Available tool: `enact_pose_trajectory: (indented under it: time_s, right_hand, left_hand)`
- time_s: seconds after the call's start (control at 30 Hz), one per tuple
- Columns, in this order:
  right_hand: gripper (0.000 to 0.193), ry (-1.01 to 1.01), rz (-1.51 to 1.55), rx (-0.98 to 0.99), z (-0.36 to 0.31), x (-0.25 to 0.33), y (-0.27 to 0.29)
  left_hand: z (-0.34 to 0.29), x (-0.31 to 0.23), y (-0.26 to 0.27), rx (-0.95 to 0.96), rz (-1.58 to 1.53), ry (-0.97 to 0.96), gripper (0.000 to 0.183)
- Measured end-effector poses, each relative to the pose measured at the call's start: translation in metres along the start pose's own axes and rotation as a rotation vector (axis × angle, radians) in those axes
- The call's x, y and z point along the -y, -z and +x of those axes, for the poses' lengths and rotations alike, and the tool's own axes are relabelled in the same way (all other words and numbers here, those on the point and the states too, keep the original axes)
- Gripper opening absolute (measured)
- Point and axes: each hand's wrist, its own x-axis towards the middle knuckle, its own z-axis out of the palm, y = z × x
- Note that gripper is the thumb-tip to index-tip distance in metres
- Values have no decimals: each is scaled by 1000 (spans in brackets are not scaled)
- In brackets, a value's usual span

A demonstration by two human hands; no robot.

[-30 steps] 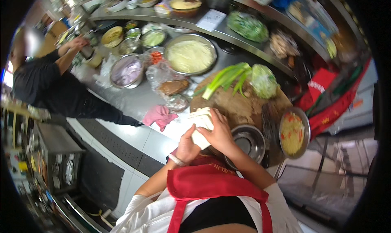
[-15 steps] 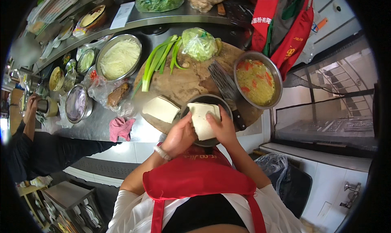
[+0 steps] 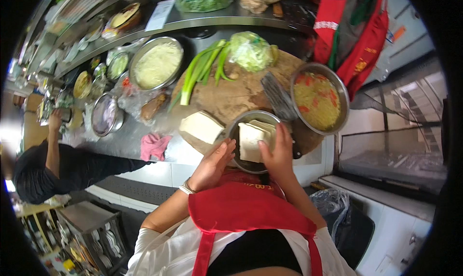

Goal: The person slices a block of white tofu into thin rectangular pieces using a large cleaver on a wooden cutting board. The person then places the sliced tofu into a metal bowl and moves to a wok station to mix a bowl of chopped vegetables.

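A stack of pale, square sheets (image 3: 251, 140), perhaps tofu sheets, is at the mouth of a round metal bowl (image 3: 236, 155) on the near edge of the cutting board. My right hand (image 3: 279, 155) grips the stack's right side, thumb on the front face and fingers along the far edge. The sheets fan slightly apart at the top. My left hand (image 3: 212, 166) is beside the bowl's left rim, fingers stretched out, holding nothing. Another pale stack (image 3: 202, 126) lies on the board to the left.
The round wooden board (image 3: 241, 95) also bears green onions (image 3: 200, 68), bagged cabbage (image 3: 251, 51) and a cleaver (image 3: 278, 96). A bowl of yellow and orange shreds (image 3: 320, 100) stands right. Left are shredded vegetables (image 3: 156, 66) and a pink cloth (image 3: 154, 145). A co-worker (image 3: 53, 155) stands far left.
My left hand has let go of the sheets and moved away to their left. The stack has shifted into the bowl's opening, its sheets fanned. The whole view has swung slightly left.
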Motion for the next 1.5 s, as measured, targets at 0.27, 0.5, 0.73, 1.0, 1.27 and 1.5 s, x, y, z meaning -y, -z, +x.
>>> enact_pose_trajectory:
  time_s: [0.27, 0.5, 0.73, 1.0, 1.27, 1.5]
  right_hand:
    - [51, -2, 205, 524, 79, 64, -92]
    - [61, -58, -70, 708, 108, 74, -151]
    - [63, -261, 186, 894, 118, 53, -168]
    - [58, -38, 27, 628, 89, 83, -158]
    - [50, -39, 127, 462, 53, 118, -105]
    - [68, -383, 654, 146, 18, 43, -17]
  left_hand:
    - [3, 18, 95, -451, -380, -218, 18]
    - [34, 10, 105, -434, -487, -159, 24]
    - [30, 1, 114, -393, -575, -76, 32]
    - [32, 8, 144, -218, -643, -42, 33]
    - [3, -24, 117, -29, -663, -13, 34]
    - [3, -45, 31, 319, -261, 73, 54]
